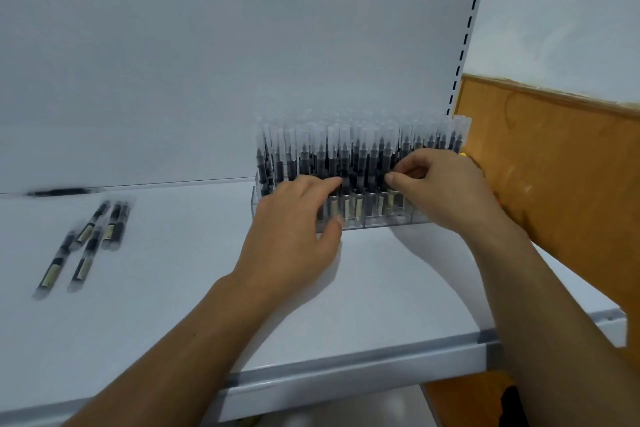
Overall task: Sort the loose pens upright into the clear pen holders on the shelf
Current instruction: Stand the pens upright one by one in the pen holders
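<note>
White matte shelf (190,305): clear boxy pen holders (374,222) at 1 o'clock are packed with black, frosted-capped pens (363,152); loose pens (86,243) are strewn at 9 o'clock. Upright pens are pinched by the right hand (446,187); the left hand (298,229) grip is spread.

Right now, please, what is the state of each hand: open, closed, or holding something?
Left hand: open, straight fingers resting against the upright pens in the clear holder.
Right hand: closed, fingers curled, pinching one of those pens.

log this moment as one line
left hand: fingers touch pens in holder | right hand: pinches pens | loose pens: several lie flat at left on shelf
</note>
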Tool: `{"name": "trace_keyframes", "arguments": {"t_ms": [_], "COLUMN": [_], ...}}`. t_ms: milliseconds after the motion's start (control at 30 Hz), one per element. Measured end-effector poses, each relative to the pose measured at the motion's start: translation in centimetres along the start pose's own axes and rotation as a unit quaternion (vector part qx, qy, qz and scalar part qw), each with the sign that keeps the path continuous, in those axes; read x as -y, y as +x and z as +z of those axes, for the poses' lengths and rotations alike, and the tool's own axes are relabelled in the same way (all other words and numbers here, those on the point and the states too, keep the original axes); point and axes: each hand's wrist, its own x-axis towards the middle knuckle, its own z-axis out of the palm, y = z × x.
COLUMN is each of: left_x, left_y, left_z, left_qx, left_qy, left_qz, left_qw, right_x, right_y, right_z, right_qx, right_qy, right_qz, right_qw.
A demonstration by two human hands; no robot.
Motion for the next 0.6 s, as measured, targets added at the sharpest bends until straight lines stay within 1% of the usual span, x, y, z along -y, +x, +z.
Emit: {"name": "trace_keyframes", "arguments": {"t_ms": [100,200,267,367,467,600], "left_x": [1.1,4.5,7.8,12.8,16.9,20.3], "left_y": [-0.8,-2.4,-3.5,-5.0,-6.6,-7.7], "left_z": [-2.6,-5.7,-7.7,-10.9,-13.5,-15.4], "left_qx": [-0.020,-0.050,-0.070,-0.081,-0.078,-0.027], "left_qy": [-0.029,-0.039,-0.041,-0.028,0.001,0.062], "left_qz": [-0.016,-0.059,-0.124,-0.244,-0.327,-0.374], "left_qw": [0.999,0.996,0.989,0.966,0.942,0.925], "right_x": [0.9,3.3,5.9,10.3,14.8,20.2], "right_y": [-0.9,-2.5,-3.7,-5.3,-5.5,-3.8], "right_z": [-1.4,-1.5,-0.5,2.8,7.0,12.5], "right_qx": [0.013,0.069,0.135,0.232,0.274,0.289], "right_qy": [-0.034,-0.025,-0.010,-0.014,-0.010,0.024], "right_qz": [-0.008,-0.053,-0.096,-0.159,-0.208,-0.222], "right_qw": [0.999,0.996,0.986,0.960,0.939,0.931]}}
